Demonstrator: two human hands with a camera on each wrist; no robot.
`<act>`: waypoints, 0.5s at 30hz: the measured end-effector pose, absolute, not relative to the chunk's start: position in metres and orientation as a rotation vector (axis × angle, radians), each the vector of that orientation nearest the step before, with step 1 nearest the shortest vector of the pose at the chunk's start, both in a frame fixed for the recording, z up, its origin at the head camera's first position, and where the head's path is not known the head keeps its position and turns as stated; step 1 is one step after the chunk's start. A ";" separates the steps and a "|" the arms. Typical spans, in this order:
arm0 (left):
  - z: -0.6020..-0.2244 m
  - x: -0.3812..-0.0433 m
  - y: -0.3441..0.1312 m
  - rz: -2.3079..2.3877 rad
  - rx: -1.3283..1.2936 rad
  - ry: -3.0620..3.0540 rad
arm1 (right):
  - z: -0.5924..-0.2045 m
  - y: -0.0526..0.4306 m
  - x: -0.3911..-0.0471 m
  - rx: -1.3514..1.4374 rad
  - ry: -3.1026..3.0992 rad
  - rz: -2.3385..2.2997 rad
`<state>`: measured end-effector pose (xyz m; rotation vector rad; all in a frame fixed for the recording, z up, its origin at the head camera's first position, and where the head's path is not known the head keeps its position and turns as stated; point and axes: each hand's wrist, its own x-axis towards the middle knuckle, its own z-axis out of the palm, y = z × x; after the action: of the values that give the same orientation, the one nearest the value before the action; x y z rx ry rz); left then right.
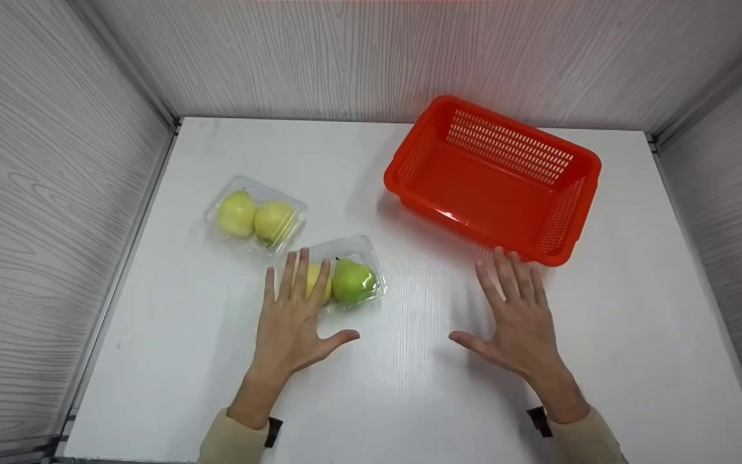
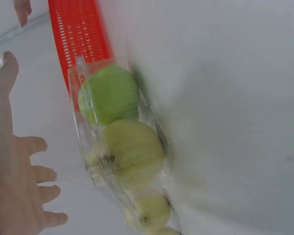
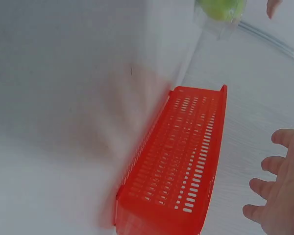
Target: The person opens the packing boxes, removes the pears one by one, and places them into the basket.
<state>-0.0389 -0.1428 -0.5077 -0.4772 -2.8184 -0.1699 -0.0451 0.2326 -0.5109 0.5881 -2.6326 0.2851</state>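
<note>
My left hand point(image 1: 290, 325) is spread flat with straight fingers, held above the table and holding nothing. Its fingertips overlap the nearer clear plastic box point(image 1: 364, 248) in the head view, and partly hide the yellow fruit point(image 1: 319, 283) inside. Beside that fruit lies a green pear point(image 1: 353, 281). Farther back on the left, a second clear box point(image 1: 261, 190) contains two yellow-green fruits point(image 1: 237, 212). My right hand point(image 1: 522, 325), likewise spread and bare, hovers just in front of the red plastic basket point(image 1: 487, 193). In the left wrist view the green pear point(image 2: 110, 95) stands nearest the basket.
The basket, with slotted walls, sits angled at the back right of the white table point(image 1: 403, 386). Grey wood-patterned panels point(image 1: 345, 61) enclose the table at the back and on both sides.
</note>
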 end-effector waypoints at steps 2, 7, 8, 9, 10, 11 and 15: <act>-0.508 -0.038 -0.153 -0.175 -0.450 -2.807 | -0.510 0.223 -0.052 0.635 -2.640 0.283; -0.510 -0.036 -0.178 -0.180 -0.393 -2.789 | -0.510 0.196 -0.069 0.762 -2.666 0.248; -0.511 -0.035 -0.183 -0.179 -0.387 -2.791 | -0.511 0.191 -0.071 0.789 -2.664 0.242; -0.512 -0.035 -0.186 -0.175 -0.383 -2.796 | -0.512 0.186 -0.073 0.815 -2.660 0.231; -0.513 -0.034 -0.190 -0.174 -0.381 -2.802 | -0.513 0.181 -0.074 0.839 -2.653 0.221; -0.514 -0.034 -0.193 -0.171 -0.380 -2.811 | -0.515 0.177 -0.076 0.861 -2.648 0.212; -0.516 -0.034 -0.201 -0.175 -0.379 -2.832 | -0.521 0.164 -0.081 0.928 -2.668 0.189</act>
<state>-0.0343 -0.2011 -0.5163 -0.3795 -2.8319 -0.1749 -0.0808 0.1638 -0.5213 0.9277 -2.6680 0.1892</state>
